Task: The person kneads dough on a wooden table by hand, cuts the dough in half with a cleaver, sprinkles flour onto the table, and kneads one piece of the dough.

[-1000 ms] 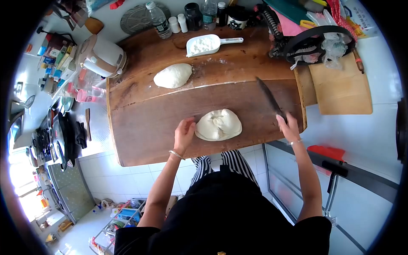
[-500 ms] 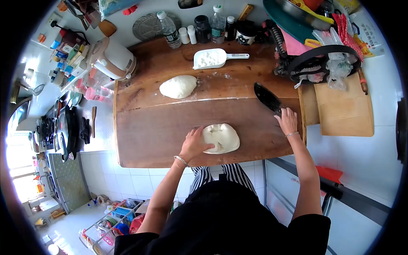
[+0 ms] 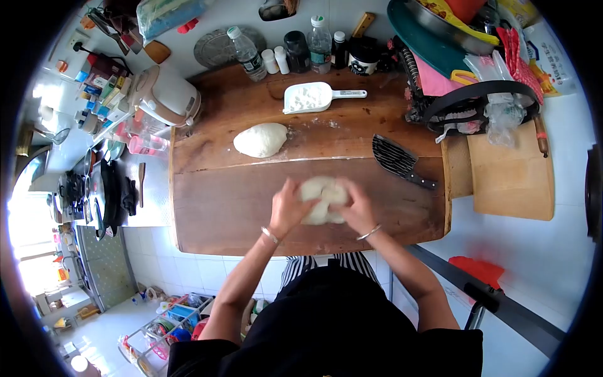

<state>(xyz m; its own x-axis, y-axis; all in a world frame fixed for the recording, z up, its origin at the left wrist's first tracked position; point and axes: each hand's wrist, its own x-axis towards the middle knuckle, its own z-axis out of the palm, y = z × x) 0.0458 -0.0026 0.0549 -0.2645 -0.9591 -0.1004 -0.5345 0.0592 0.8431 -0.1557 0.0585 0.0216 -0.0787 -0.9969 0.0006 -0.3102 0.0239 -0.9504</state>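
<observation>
A pale lump of dough [image 3: 323,200] lies near the front of the wooden table [image 3: 220,207], slightly blurred by motion. On its left side my left hand [image 3: 291,206] grips it, thumb over the top. My right hand [image 3: 357,206] holds the opposite side, its thumb also pressing inward. Part of the dough's edge is hidden under the fingers. To the right rests a black-bladed cleaver [image 3: 396,157], its dark handle pointing toward the table's right edge, with no hand on it. Farther back sits a second, smooth dough piece [image 3: 260,140].
Behind the dough pieces lies a white scoop [image 3: 309,97] with flour in it. Bottles and jars [image 3: 297,51] line the back wall. A rice cooker [image 3: 164,94] stands at the left, a black-rimmed basket [image 3: 477,94] at the right. A wooden board [image 3: 512,169] lies beyond the right edge.
My right hand has let go of the cleaver, which now lies on the table, and has moved left onto the dough. My left hand has stayed at the dough's left side.
</observation>
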